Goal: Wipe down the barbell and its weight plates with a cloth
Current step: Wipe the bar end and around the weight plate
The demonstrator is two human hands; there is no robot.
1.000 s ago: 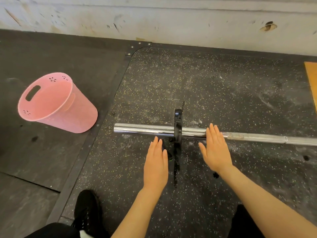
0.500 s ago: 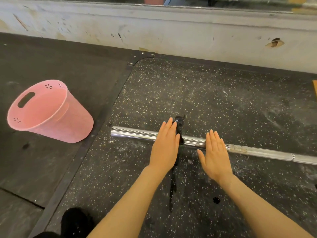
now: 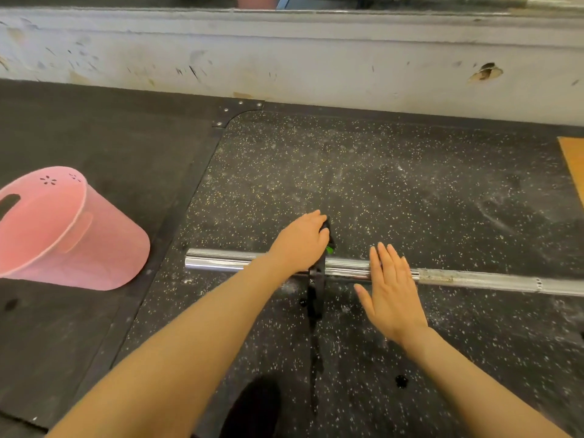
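My left hand [image 3: 301,241] curls over the top rim of the thin black weight plate [image 3: 317,289], fingers hooked on its far edge. My right hand [image 3: 390,289] lies flat with straight fingers, grasping nothing, its fingertips resting on the chrome sleeve just right of the plate. The barbell [image 3: 474,278] lies on the speckled floor mat [image 3: 379,184] and runs left to right across my view. The plate stands on edge on it, crosswise to the bar. The plate is under my left hand, so I judge that hand leads whatever comes next. I see no cloth in either hand. Left of the plate, well apart, a pink bucket [image 3: 63,232] sits tilted on the dark floor.
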